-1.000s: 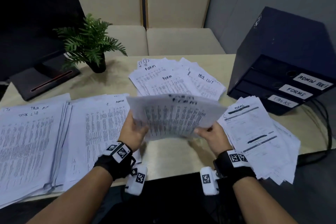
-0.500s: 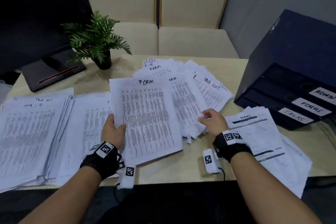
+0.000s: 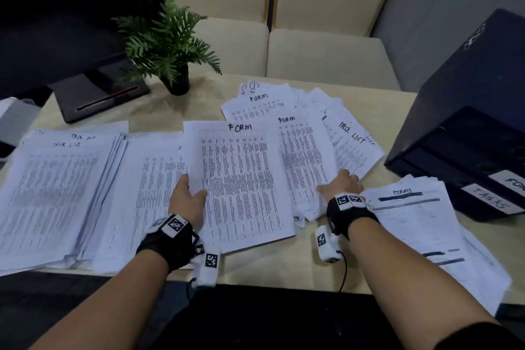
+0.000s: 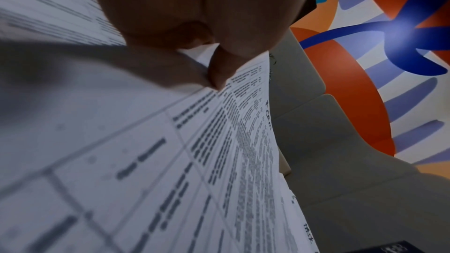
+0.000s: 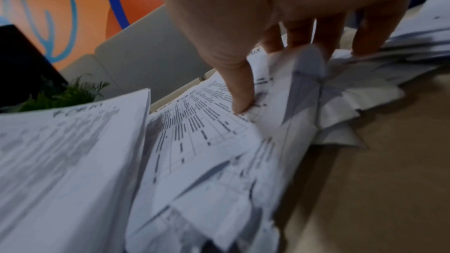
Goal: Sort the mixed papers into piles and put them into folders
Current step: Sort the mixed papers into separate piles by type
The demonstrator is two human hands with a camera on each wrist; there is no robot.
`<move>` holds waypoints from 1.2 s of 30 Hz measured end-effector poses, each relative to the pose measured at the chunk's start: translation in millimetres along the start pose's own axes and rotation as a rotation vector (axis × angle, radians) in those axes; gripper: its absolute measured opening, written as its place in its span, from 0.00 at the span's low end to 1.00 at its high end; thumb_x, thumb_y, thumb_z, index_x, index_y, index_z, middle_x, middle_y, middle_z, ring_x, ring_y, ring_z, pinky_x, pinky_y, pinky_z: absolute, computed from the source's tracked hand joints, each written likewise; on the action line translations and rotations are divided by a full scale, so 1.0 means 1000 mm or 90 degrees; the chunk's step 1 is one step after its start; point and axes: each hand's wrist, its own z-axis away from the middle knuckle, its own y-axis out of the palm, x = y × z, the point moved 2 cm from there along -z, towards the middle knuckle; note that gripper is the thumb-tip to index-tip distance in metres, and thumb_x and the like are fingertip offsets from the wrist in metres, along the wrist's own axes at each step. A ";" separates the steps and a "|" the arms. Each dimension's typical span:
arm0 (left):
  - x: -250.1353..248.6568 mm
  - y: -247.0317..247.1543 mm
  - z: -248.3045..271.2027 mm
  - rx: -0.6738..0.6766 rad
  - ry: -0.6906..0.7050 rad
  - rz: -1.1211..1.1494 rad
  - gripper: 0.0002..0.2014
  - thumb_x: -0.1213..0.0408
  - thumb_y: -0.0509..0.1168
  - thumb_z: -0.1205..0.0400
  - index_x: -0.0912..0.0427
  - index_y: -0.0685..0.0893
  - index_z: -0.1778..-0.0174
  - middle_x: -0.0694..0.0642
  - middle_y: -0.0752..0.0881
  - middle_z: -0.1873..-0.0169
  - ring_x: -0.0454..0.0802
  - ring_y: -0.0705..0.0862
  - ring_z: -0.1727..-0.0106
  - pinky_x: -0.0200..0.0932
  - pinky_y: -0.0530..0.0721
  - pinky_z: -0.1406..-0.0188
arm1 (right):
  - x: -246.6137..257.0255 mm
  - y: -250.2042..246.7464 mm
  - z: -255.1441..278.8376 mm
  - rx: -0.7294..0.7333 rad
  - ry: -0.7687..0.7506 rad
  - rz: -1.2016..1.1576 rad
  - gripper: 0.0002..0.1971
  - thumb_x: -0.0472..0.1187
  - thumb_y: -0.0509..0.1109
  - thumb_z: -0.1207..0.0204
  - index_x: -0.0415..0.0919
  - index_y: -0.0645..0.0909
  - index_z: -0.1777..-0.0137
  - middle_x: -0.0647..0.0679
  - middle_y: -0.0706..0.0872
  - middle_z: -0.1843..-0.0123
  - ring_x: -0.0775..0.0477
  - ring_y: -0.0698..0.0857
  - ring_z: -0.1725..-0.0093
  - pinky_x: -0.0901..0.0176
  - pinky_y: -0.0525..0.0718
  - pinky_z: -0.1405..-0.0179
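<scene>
My left hand (image 3: 187, 196) grips the left edge of a sheaf headed FORM (image 3: 241, 179), which lies flat at the table's middle. The thumb (image 4: 219, 70) pinches it from above in the left wrist view. My right hand (image 3: 341, 185) is on the near edge of the fanned mixed papers (image 3: 306, 150). There the thumb (image 5: 241, 93) presses on the top sheet and a lifted paper edge stands between it and the fingers. A TASK LIST pile (image 3: 56, 193) lies far left, another pile (image 3: 153, 193) beside it, and a FORMS pile (image 3: 412, 224) at right.
A dark file box (image 3: 468, 122) with labelled slots, one reading TASKS (image 3: 488, 199), stands at the right. A potted plant (image 3: 167, 45) and a monitor base (image 3: 99, 96) sit at the back left. Two beige chairs (image 3: 326, 57) stand behind the table (image 3: 270, 267).
Both hands held the FORM sheaf up in the air; the left has since laid it flat on the table. The right let go and moved onto the mixed papers.
</scene>
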 end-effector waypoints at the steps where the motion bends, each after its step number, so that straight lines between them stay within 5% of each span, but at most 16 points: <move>1: -0.001 -0.002 0.000 0.003 -0.005 -0.005 0.24 0.66 0.62 0.17 0.63 0.68 0.25 0.61 0.79 0.31 0.61 0.80 0.34 0.58 0.78 0.33 | -0.001 -0.001 -0.002 0.001 0.000 -0.016 0.28 0.43 0.74 0.26 0.37 0.70 0.28 0.36 0.74 0.30 0.34 0.72 0.29 0.41 0.77 0.36; 3: -0.001 -0.004 -0.003 0.006 0.005 -0.006 0.18 0.68 0.61 0.17 0.61 0.72 0.30 0.58 0.83 0.41 0.55 0.84 0.48 0.46 0.82 0.50 | -0.003 -0.008 -0.004 0.001 -0.026 -0.064 0.14 0.36 0.68 0.23 0.35 0.75 0.39 0.36 0.79 0.42 0.37 0.80 0.44 0.52 0.79 0.52; 5: -0.003 -0.006 -0.003 0.007 0.018 -0.012 0.14 0.70 0.61 0.16 0.62 0.74 0.34 0.59 0.83 0.47 0.52 0.82 0.58 0.41 0.77 0.60 | -0.005 -0.019 -0.002 -0.003 -0.069 -0.099 0.02 0.34 0.64 0.22 0.36 0.73 0.53 0.40 0.78 0.57 0.42 0.76 0.58 0.57 0.72 0.66; 7: 0.000 -0.008 -0.006 0.015 0.018 -0.011 0.17 0.69 0.61 0.16 0.62 0.73 0.31 0.59 0.83 0.43 0.56 0.82 0.51 0.44 0.77 0.51 | -0.008 -0.033 0.004 -0.031 -0.089 -0.174 0.01 0.34 0.63 0.21 0.38 0.75 0.53 0.43 0.77 0.59 0.43 0.75 0.60 0.58 0.70 0.68; 10: 0.006 -0.010 -0.016 0.028 0.008 -0.020 0.25 0.68 0.61 0.16 0.59 0.66 0.22 0.63 0.80 0.32 0.63 0.81 0.38 0.52 0.79 0.38 | -0.014 -0.055 0.020 -0.151 -0.066 -0.345 0.10 0.36 0.61 0.18 0.40 0.81 0.41 0.44 0.80 0.52 0.39 0.80 0.56 0.55 0.81 0.57; 12: 0.009 -0.011 -0.019 0.049 0.022 -0.021 0.32 0.70 0.61 0.16 0.49 0.56 0.17 0.64 0.75 0.27 0.65 0.80 0.34 0.47 0.85 0.47 | -0.019 -0.068 0.034 -0.252 -0.049 -0.425 0.10 0.37 0.61 0.17 0.40 0.81 0.41 0.47 0.80 0.51 0.38 0.82 0.52 0.51 0.83 0.54; 14: 0.010 -0.013 -0.018 0.062 0.057 -0.019 0.38 0.73 0.59 0.16 0.40 0.49 0.17 0.61 0.68 0.21 0.62 0.78 0.31 0.27 0.81 0.68 | -0.024 -0.076 0.048 -0.322 -0.054 -0.471 0.09 0.36 0.61 0.17 0.36 0.81 0.43 0.45 0.80 0.51 0.43 0.79 0.55 0.63 0.75 0.60; 15: 0.010 -0.015 -0.017 0.071 0.071 -0.018 0.40 0.75 0.58 0.16 0.37 0.47 0.17 0.56 0.64 0.19 0.60 0.75 0.27 0.22 0.78 0.66 | -0.027 -0.078 0.055 -0.339 -0.058 -0.492 0.09 0.35 0.61 0.17 0.34 0.80 0.43 0.45 0.80 0.51 0.45 0.78 0.58 0.68 0.73 0.67; 18: 0.007 -0.019 -0.015 0.082 0.098 -0.033 0.40 0.76 0.57 0.16 0.36 0.47 0.17 0.46 0.58 0.18 0.54 0.69 0.23 0.34 0.71 0.40 | -0.036 -0.075 0.072 -0.360 -0.048 -0.557 0.07 0.34 0.61 0.18 0.36 0.80 0.46 0.45 0.80 0.53 0.45 0.78 0.58 0.78 0.70 0.80; 20: 0.006 -0.022 -0.011 0.088 0.117 -0.050 0.38 0.77 0.56 0.16 0.39 0.51 0.17 0.45 0.59 0.19 0.52 0.69 0.24 0.35 0.68 0.35 | -0.043 -0.063 0.073 -0.328 -0.028 -0.572 0.07 0.36 0.62 0.19 0.40 0.80 0.46 0.46 0.83 0.51 0.44 0.79 0.54 0.74 0.74 0.73; 22: 0.007 -0.024 -0.012 0.109 0.128 -0.064 0.32 0.76 0.56 0.16 0.42 0.63 0.20 0.45 0.66 0.21 0.55 0.75 0.27 0.44 0.77 0.33 | -0.043 -0.047 0.077 -0.244 -0.016 -0.550 0.07 0.41 0.64 0.21 0.43 0.80 0.46 0.43 0.85 0.49 0.39 0.83 0.52 0.60 0.79 0.61; 24: 0.007 -0.024 -0.011 0.116 0.120 -0.076 0.23 0.73 0.56 0.15 0.46 0.76 0.29 0.50 0.74 0.25 0.64 0.83 0.38 0.45 0.86 0.53 | -0.038 -0.029 0.087 -0.137 -0.038 -0.467 0.06 0.39 0.63 0.20 0.43 0.80 0.46 0.44 0.85 0.50 0.41 0.82 0.54 0.59 0.75 0.63; 26: 0.002 -0.023 -0.009 0.113 0.119 -0.067 0.14 0.65 0.58 0.15 0.52 0.81 0.35 0.56 0.79 0.30 0.65 0.83 0.40 0.46 0.82 0.51 | -0.027 -0.008 0.104 -0.033 -0.078 -0.387 0.04 0.35 0.62 0.18 0.42 0.78 0.48 0.47 0.82 0.53 0.47 0.80 0.56 0.65 0.71 0.68; 31: -0.007 -0.021 0.003 0.126 0.104 -0.018 0.22 0.51 0.63 0.17 0.62 0.77 0.33 0.57 0.80 0.35 0.51 0.77 0.44 0.41 0.69 0.47 | -0.004 0.042 0.133 0.101 -0.119 -0.324 0.05 0.34 0.63 0.18 0.41 0.78 0.53 0.49 0.83 0.56 0.47 0.82 0.55 0.64 0.74 0.66; 36: -0.006 -0.028 0.007 0.129 0.121 -0.040 0.20 0.63 0.69 0.20 0.58 0.72 0.34 0.54 0.82 0.47 0.52 0.81 0.59 0.42 0.77 0.61 | 0.002 0.052 0.142 0.112 -0.128 -0.289 0.11 0.36 0.65 0.19 0.48 0.73 0.62 0.53 0.79 0.64 0.49 0.77 0.61 0.72 0.69 0.71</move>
